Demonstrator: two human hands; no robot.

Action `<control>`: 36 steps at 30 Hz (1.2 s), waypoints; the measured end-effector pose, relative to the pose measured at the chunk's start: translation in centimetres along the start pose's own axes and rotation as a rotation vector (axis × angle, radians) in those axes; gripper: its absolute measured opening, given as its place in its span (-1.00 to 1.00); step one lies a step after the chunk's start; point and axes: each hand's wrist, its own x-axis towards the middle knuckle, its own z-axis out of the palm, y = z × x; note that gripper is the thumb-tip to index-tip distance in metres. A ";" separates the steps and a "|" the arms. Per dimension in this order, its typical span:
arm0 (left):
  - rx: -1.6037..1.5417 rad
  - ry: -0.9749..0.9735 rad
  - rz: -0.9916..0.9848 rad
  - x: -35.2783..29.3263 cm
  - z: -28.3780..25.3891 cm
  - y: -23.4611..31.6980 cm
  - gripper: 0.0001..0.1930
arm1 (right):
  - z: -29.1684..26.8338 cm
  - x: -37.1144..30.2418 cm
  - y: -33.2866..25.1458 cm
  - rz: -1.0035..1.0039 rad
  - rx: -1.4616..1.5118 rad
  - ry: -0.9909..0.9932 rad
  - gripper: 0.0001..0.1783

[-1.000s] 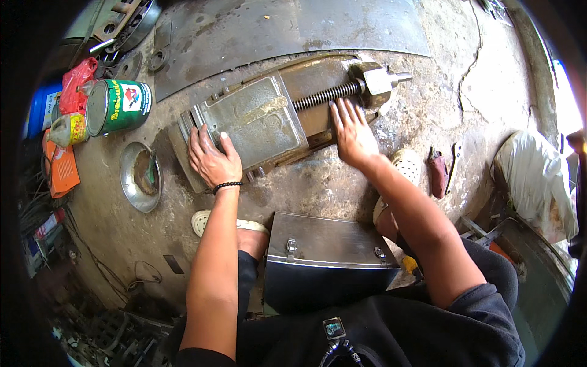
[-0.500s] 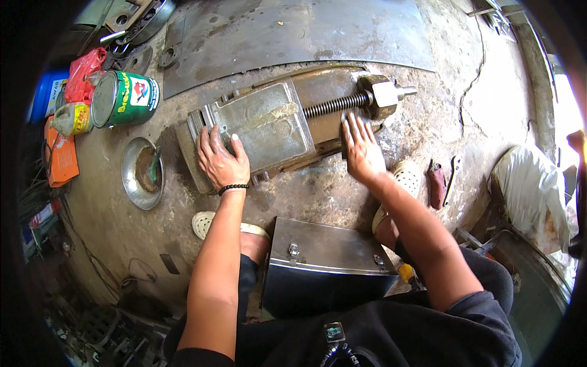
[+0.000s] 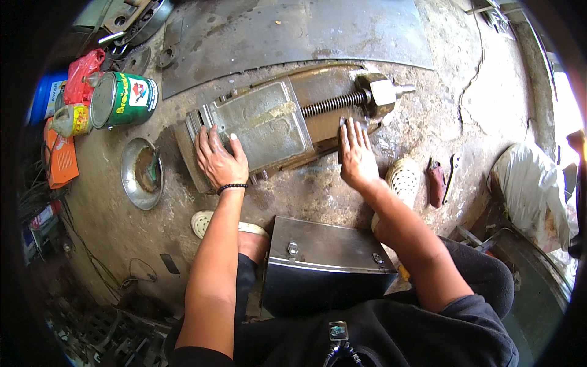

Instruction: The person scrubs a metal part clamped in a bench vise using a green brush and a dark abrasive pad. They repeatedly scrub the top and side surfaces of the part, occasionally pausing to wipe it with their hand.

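Note:
A large metal machine vise (image 3: 263, 122) lies slantwise on the floor, its jaw end to the left and its threaded screw (image 3: 333, 104) running right to a big hex nut (image 3: 384, 95). My left hand (image 3: 220, 158) rests flat on the jaw end, fingers spread, a beaded bracelet at the wrist. Stretched flat along the vise's near side, below the screw, are the fingers of my right hand (image 3: 359, 150). A dark flat piece (image 3: 342, 147) shows under and beside that hand; its material is unclear.
A metal box (image 3: 330, 244) with latches stands between my feet. To the left are a metal bowl (image 3: 129, 177), a green paint can (image 3: 125, 100) and an orange case (image 3: 61, 153). Red-handled pliers (image 3: 436, 183) and a wrench (image 3: 452, 177) lie right. Behind is sheet metal (image 3: 293, 40).
My right hand has slid slightly toward me along the vise's near side, with the dark piece still under it. My left hand keeps its place on the jaw end.

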 end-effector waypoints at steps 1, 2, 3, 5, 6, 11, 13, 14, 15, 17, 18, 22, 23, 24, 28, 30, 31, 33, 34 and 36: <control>-0.004 -0.010 -0.004 -0.1 -0.1 0.1 -0.51 | -0.4 -0.2 -0.5 -0.026 -0.139 0.004 -0.11; -0.005 -0.010 -0.005 0.0 0.0 0.1 -0.51 | -0.7 -0.2 -1.3 -0.015 -0.058 0.081 -0.11; 0.001 -0.002 -0.009 0.1 -0.1 0.1 -0.51 | -1.2 -0.2 -2.0 0.027 -0.092 0.176 -0.11; 0.009 0.013 0.002 0.1 -0.1 0.1 -0.52 | -1.4 -0.5 -3.3 0.045 -0.241 0.133 -0.18; 0.005 0.013 0.013 0.2 0.0 0.0 -0.52 | -1.4 -0.5 -3.5 -0.044 -0.009 0.070 -0.17; -0.030 0.019 0.034 0.1 0.2 -0.2 -0.52 | 0.2 -0.6 -2.1 0.003 -0.194 0.156 -0.23; -0.003 0.013 0.010 0.0 0.2 -0.1 -0.52 | 0.8 -0.4 -1.4 0.003 -0.010 0.162 -0.22; -0.004 0.016 0.018 0.1 0.3 -0.1 -0.52 | 1.1 -0.4 -1.2 -0.059 -0.014 0.138 -0.23; -0.010 0.022 0.023 0.1 0.3 -0.1 -0.52 | 1.2 -0.2 -1.2 -0.133 -0.011 0.145 -0.23; -0.013 0.031 0.028 0.2 0.4 0.0 -0.52 | 1.1 -0.2 -1.1 -0.348 0.139 0.140 -0.28; -0.024 0.034 0.028 0.2 0.4 -0.1 -0.53 | 1.1 -0.2 -0.8 -0.283 0.201 0.221 -0.27; -0.007 0.034 0.014 -0.1 0.3 -0.3 -0.52 | 1.1 -0.5 -1.0 -0.059 0.159 0.409 -0.24; -0.015 0.039 0.027 0.0 0.4 -0.2 -0.52 | 1.4 -0.5 -1.4 -0.095 0.308 0.450 -0.22; -0.014 0.042 0.024 0.0 0.4 -0.3 -0.51 | 0.9 -0.4 -2.1 -0.218 0.205 0.199 -0.22; -0.033 0.048 0.027 0.1 0.6 -0.1 -0.51 | 0.9 -0.7 -0.6 -0.185 0.043 0.344 -0.17; -0.030 0.078 0.021 -0.1 0.5 -0.1 -0.52 | 0.7 -0.8 -0.6 0.072 0.073 0.268 -0.16; -0.011 0.062 0.010 -0.1 0.5 -0.1 -0.52 | 1.0 -0.6 -1.0 0.127 0.015 0.267 -0.18; -0.005 0.068 0.004 -0.1 0.5 -0.1 -0.52 | 2.0 -0.3 -1.7 -0.144 -0.317 0.326 -0.21; -0.027 0.052 0.010 0.0 0.5 -0.1 -0.52 | 1.5 -0.4 -1.4 -0.181 -0.093 0.266 -0.21; -0.021 0.053 0.007 0.0 0.6 -0.2 -0.52 | 0.7 -0.7 -1.0 -0.187 0.069 0.176 -0.22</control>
